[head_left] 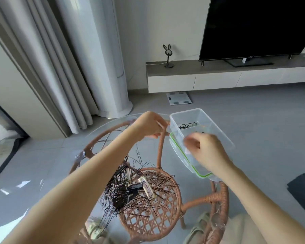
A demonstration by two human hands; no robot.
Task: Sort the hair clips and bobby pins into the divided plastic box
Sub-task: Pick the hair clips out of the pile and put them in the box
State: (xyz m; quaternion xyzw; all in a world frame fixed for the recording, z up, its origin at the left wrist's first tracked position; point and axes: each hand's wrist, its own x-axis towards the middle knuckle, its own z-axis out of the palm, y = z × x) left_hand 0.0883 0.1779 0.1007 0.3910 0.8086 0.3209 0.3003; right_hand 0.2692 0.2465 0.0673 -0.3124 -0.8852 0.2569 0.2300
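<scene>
Right hand (207, 152), fingers curled over the box (188, 117) at centre right, contents not discernible; left hand (151, 125) pinched on something pale just left of the box; pin pile (130, 187) lies lower centre, nearer the left arm.

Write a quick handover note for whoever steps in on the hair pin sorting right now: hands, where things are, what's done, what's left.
Left hand: raised beside the clear box, fingers pinched on something thin; too blurred to name.
Right hand: over the box's near end; contents not discernible.
Box sits on the glass table, on its green-rimmed lid.
Done: a few bobby pins lie in the far compartment.
Left: the large pile of pins and clips on the table, nearly all of it.
</scene>
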